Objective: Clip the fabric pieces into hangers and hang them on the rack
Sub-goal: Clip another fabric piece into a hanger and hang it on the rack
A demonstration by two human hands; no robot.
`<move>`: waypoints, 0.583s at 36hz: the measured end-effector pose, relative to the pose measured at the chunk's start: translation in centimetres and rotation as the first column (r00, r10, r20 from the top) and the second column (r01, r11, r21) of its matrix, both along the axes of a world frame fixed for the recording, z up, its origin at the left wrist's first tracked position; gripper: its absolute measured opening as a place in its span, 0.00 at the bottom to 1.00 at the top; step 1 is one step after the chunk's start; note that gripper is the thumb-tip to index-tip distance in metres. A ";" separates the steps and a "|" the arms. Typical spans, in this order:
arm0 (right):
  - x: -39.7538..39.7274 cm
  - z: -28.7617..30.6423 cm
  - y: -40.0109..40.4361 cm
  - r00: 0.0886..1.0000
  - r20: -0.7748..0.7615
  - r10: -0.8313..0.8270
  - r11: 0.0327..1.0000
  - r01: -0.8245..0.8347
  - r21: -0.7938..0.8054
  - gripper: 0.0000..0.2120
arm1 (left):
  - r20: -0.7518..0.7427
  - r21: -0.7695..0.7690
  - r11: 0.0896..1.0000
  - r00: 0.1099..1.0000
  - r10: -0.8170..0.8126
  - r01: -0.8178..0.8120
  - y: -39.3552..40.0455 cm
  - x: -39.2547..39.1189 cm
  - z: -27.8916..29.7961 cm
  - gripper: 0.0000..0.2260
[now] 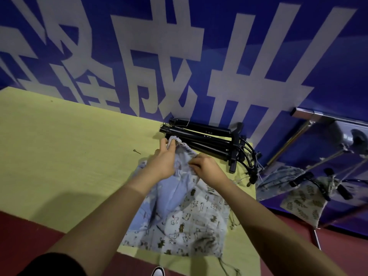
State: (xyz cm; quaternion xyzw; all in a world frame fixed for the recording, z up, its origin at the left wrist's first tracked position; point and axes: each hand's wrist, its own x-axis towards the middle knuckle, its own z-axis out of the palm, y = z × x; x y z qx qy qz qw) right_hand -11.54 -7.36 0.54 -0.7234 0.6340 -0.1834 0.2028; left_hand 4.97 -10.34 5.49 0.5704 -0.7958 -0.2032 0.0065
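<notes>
Both hands (pixel 165 162) pinch blue fabric (pixel 175 188) (table (pixel 59 146) edge near).

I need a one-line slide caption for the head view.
Both hands grip a blue fabric piece beside black hangers.

Two bare hands, the left hand (pixel 162 163) and the right hand (pixel 207 169), meet at frame centre. One stack of black clip hangers (pixel 207 140) lies upper centre; its number cannot be told. Two fabric pieces (pixel 298 188) hang clipped at right. The fabric pile (pixel 185 214) shows at least three prints. One small pin (pixel 137 151) lies centre left.
</notes>
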 end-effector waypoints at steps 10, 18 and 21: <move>-0.1 0.1 -3.3 0.993 0.115 -0.031 0.999 0.035 -0.032 0.13 | -0.008 -0.041 0.993 0.994 0.112 -0.112 -2.6 0.0 0.3 0.32; -0.4 0.5 -8.9 0.934 0.121 -0.336 0.933 0.348 -0.093 0.11 | 0.036 -0.163 0.981 0.993 0.114 -0.107 -6.6 1.0 -0.6 0.18; -1.0 -0.5 -11.1 0.938 -0.170 -0.304 0.948 0.316 0.048 0.21 | 0.077 -0.204 0.977 0.994 0.078 -0.061 -8.1 1.2 -1.0 0.16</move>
